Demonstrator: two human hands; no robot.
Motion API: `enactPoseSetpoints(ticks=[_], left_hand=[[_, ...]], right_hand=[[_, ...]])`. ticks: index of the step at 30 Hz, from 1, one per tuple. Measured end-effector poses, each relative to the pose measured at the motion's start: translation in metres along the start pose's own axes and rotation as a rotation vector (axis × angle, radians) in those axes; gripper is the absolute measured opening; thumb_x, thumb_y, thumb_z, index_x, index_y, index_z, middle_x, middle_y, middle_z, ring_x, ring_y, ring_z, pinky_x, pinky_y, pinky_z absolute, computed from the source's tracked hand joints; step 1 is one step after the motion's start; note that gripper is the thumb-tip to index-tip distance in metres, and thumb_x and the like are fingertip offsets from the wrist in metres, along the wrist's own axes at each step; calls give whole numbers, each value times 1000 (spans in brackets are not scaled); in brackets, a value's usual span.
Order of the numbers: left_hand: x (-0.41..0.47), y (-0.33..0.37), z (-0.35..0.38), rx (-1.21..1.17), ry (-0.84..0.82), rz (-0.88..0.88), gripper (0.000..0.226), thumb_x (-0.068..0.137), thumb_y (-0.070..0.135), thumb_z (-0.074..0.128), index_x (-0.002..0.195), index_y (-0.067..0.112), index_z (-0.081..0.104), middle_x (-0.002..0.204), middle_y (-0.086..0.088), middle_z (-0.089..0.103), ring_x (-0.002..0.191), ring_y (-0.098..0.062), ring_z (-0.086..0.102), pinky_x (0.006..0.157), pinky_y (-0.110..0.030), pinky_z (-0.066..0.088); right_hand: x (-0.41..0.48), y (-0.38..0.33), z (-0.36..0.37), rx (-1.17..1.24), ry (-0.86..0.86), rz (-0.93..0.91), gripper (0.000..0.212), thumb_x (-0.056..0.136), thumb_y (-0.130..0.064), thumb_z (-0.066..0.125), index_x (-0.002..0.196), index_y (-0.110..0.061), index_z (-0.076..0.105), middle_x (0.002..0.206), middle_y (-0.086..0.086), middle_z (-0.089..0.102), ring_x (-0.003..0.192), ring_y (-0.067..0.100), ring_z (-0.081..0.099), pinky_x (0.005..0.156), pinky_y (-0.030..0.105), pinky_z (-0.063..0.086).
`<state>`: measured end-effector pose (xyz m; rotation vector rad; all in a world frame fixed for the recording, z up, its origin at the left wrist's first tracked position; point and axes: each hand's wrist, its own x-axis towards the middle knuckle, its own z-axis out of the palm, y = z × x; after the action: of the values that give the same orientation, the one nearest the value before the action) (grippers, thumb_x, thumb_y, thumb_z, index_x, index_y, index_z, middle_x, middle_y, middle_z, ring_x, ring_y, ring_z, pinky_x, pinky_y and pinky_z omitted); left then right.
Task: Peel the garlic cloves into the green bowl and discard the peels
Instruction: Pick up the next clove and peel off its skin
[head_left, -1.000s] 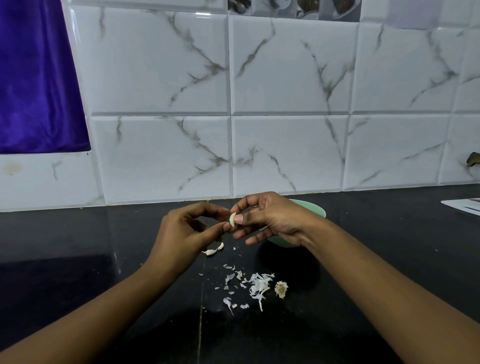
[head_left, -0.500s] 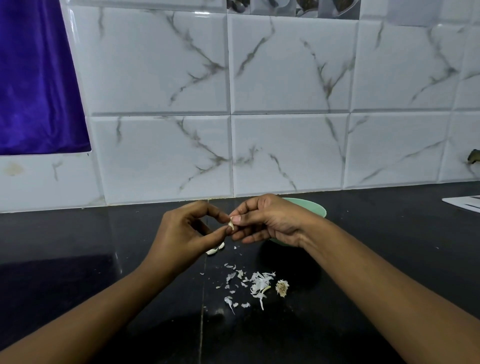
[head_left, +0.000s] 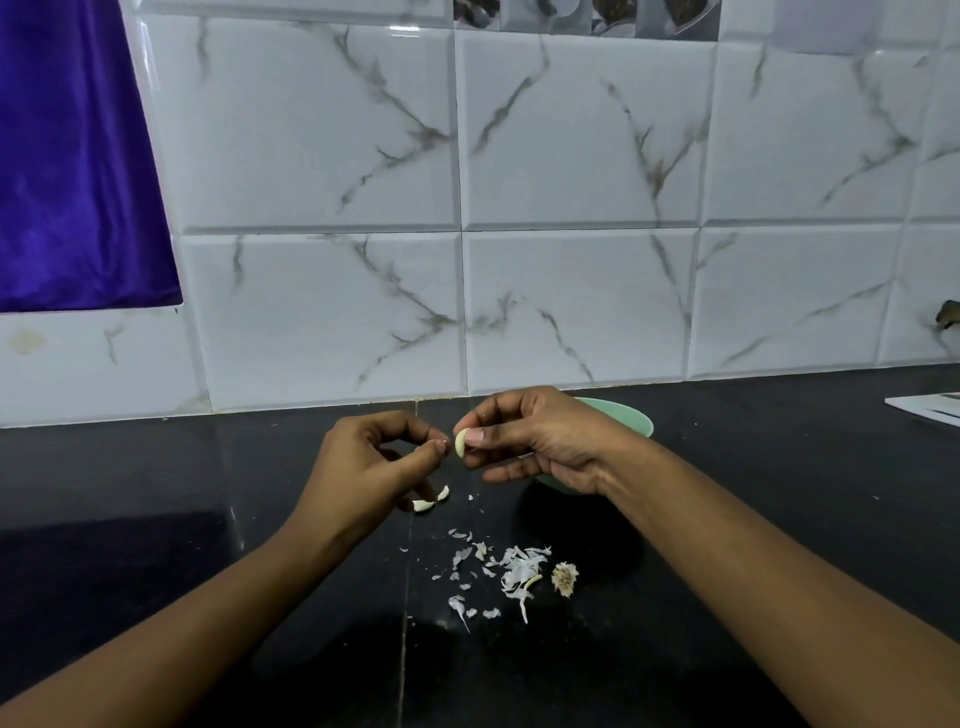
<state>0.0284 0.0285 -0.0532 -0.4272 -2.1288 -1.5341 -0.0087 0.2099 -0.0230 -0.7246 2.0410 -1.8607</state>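
Observation:
My right hand pinches a pale garlic clove between thumb and forefinger, above the black counter. My left hand is just left of it, its thumb and forefinger pinched on a tiny bit of peel. The green bowl stands behind my right hand, mostly hidden by it. Two loose garlic cloves lie on the counter under my left hand. A scatter of white peels and a dry garlic root end lie nearer to me.
The marble-tiled wall rises right behind the black counter. A purple cloth hangs at the upper left. A white paper or card lies at the far right edge.
My hands have drawn slightly apart. The clove now stays in my right fingers, and my left fingers hold only a small scrap of peel.

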Motion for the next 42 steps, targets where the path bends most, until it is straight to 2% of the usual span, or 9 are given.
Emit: enactPoseSetpoints(ticks=[3,6,10,20,27,32,35,37,42], left_hand=[[0,1,3,-2,-12,-29,10,81,10,72,72,14,72,56,-7,65,51,-21,66,43,-22,45],[-1,3,4,-34,-26,-76,7,82,10,71,74,10,72,59,-5,66,51,-19,66,42,-22,46],[-2,3,6,-99,-30,-130,9,79,12,73,70,11,72,62,-13,66,49,-16,64,41,-23,45],[-2,7,7,-161,-37,-180,8,77,7,73,71,8,68,59,-3,67,47,-12,62,41,-21,46],[0,6,8,-318,-44,-390,16,84,5,63,70,12,67,63,-1,67,47,-11,61,43,-18,45],[-1,2,8,-312,-89,-465,17,93,18,56,79,11,62,73,0,67,48,-15,60,42,-20,45],[-1,3,6,-232,-99,-449,40,97,36,46,70,9,57,72,-6,65,49,-18,61,44,-22,46],[-2,4,6,-168,-107,-409,47,95,45,45,66,9,57,71,-7,67,52,-18,63,47,-24,47],[-3,4,9,-246,-121,-354,31,91,37,53,85,9,67,82,-3,72,60,-19,68,46,-25,50]], right_hand=[[1,1,1,-13,25,-37,8,84,-1,65,85,-9,66,69,-1,69,66,8,68,61,20,57],[3,3,3,-47,49,-78,8,83,0,66,84,-8,67,67,-1,69,65,8,68,60,18,56],[4,5,5,-82,44,-107,8,83,0,66,84,-8,66,66,-3,69,65,7,68,61,17,55],[5,7,3,8,21,-73,5,82,-1,66,83,-6,67,74,5,69,66,10,69,62,17,56],[6,9,2,20,-27,-64,11,84,4,62,86,-6,67,76,3,71,70,9,69,66,17,56],[4,7,1,56,-44,-79,12,85,3,61,88,-7,67,78,3,72,75,11,71,66,17,56],[4,6,-1,69,-30,-82,13,84,3,61,89,-7,67,80,5,72,77,13,71,65,18,56],[4,6,-2,65,-27,-82,13,84,3,61,90,-7,67,79,4,72,77,13,71,64,19,56],[4,6,-3,39,-13,-97,14,83,4,63,88,-9,68,77,1,70,75,10,70,62,20,56]])
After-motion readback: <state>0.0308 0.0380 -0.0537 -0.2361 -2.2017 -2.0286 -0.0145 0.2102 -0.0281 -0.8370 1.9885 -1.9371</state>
